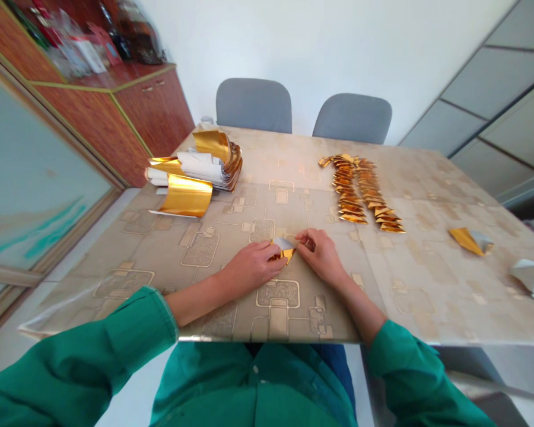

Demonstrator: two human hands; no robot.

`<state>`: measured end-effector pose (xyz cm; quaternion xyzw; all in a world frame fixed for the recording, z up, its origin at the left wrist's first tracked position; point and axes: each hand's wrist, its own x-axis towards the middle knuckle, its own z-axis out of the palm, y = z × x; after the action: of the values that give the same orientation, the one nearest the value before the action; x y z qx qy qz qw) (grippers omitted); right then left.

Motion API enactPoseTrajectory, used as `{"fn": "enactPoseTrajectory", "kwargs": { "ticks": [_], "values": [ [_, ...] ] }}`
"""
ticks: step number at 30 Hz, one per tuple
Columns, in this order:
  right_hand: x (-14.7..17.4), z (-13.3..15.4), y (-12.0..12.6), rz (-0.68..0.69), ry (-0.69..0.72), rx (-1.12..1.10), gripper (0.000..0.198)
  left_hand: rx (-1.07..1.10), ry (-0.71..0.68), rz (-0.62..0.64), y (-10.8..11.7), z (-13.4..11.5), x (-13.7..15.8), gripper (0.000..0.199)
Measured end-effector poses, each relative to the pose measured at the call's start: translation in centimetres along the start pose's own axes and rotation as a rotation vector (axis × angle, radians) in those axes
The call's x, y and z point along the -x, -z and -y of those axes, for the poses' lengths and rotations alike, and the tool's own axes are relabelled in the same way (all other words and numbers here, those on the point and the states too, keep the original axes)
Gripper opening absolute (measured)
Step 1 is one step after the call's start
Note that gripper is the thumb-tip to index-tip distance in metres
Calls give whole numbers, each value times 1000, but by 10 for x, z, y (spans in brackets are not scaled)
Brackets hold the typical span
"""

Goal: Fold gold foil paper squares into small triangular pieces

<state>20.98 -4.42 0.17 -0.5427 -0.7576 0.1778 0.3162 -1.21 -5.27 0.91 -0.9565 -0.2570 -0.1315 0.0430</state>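
Note:
A partly folded sheet of gold foil paper (286, 254), gold on one face and pale on the other, is between my two hands just above the table's near middle. My left hand (262, 261) has its fingers closed on the paper's left side and covers part of it. At the paper's right corner, my right hand (318, 252) pinches with thumb and forefinger. Further back on the right stand two rows of folded gold paper pieces (349, 190), nested closely together. A stack of loose gold sheets (187, 196), some curled, lies at the back left.
A patterned cover lies over the table (231, 231). On the right are a bent gold sheet (467, 240) and a pale piece of paper (531, 277). Two grey chairs (253, 104) stand at the far edge, with a wooden cabinet (153, 107) at the back left.

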Motion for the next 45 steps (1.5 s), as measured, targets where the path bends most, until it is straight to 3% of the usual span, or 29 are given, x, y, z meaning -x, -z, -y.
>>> {"fn": "enactPoseTrajectory", "kwargs": {
  "ticks": [4, 7, 12, 26, 32, 39, 45],
  "values": [
    [3, 2, 7, 134, 320, -4, 27, 10, -84, -27, 0, 11, 1, 23],
    [4, 6, 9, 233, 385, 95, 23, 28, -95, -49, -1, 16, 4, 21],
    [3, 5, 11, 256, 408, 216, 20, 53, -86, -63, 1, 21, 15, 21],
    [7, 5, 16, 286, 438, 232, 28, -96, -90, -103, -1, 27, 21, 22],
    [7, 8, 6, 222, 414, 308, 23, 11, 73, -238, -6, 24, 20, 22],
    [7, 9, 0, 192, 409, 316, 23, 136, 105, -190, -6, 25, 22, 20],
    [8, 9, 2, 188, 406, 387, 24, -53, 51, -126, -1, 27, 25, 22]
  ]
}}
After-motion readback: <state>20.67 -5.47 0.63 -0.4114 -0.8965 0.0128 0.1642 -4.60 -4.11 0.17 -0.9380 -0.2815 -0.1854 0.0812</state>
